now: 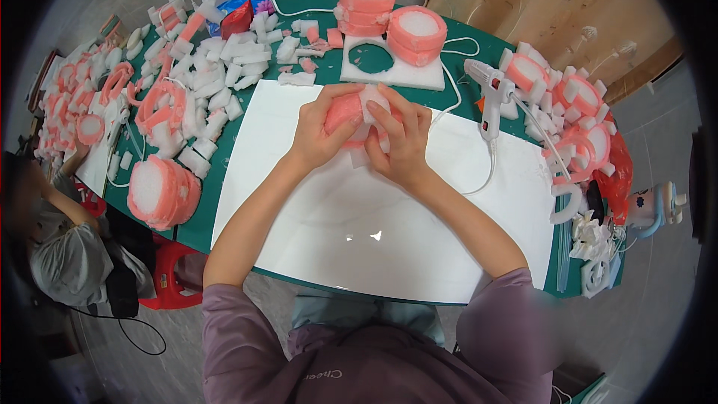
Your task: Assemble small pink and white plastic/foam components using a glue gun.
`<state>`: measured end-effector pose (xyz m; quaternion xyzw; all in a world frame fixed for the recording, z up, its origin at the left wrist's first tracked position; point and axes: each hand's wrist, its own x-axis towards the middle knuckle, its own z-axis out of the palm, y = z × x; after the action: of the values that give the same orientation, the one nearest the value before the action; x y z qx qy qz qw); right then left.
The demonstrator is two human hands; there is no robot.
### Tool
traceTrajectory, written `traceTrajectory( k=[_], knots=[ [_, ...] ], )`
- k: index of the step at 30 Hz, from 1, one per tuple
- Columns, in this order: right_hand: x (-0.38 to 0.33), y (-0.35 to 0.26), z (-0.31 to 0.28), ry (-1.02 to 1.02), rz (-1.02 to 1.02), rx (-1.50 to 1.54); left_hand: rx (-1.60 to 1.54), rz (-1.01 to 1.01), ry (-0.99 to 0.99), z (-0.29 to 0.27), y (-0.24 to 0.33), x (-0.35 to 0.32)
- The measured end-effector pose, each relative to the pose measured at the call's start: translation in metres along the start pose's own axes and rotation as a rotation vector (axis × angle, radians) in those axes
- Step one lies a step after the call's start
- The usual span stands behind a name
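Over the white board (359,217), both my hands hold a pink and white foam piece (345,112). My left hand (318,126) curls round its pink left side. With bent fingers, my right hand (404,135) presses a white foam block (372,102) against its right side. Part of the piece is hidden behind my fingers, and a pale bit of foam shows below them. Right of my hands a white glue gun (490,97) stands on the table, its cord running down onto the board.
Two round pink and white foam pieces (366,7) stand at the back beside a white foam sheet (428,77) with a round hole. Loose white foam blocks (245,52) heap up at left. More foam assemblies (587,97) crowd the right edge. A person (71,254) sits at far left.
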<state>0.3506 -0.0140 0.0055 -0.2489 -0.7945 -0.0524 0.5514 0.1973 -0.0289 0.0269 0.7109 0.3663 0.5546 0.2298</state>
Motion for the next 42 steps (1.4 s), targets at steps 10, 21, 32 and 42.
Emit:
traceTrajectory(
  k=[10, 21, 32, 42],
  knots=[
    [-0.0007, 0.0009, -0.0011, -0.008, 0.003, -0.001, 0.001, -0.023, -0.020, 0.0000, -0.0014, 0.0000],
    [-0.0011, 0.0008, -0.0011, -0.004, 0.004, -0.004, 0.004, -0.025, -0.013, 0.0012, -0.0016, -0.0001],
    [-0.0008, 0.0006, -0.0003, -0.005, 0.006, -0.003, 0.012, -0.028, -0.019, 0.0001, 0.0001, 0.0009],
    [-0.0020, 0.0015, -0.0004, -0.004, -0.001, -0.011, 0.021, -0.015, -0.018, 0.0003, -0.0003, 0.0000]
  ],
)
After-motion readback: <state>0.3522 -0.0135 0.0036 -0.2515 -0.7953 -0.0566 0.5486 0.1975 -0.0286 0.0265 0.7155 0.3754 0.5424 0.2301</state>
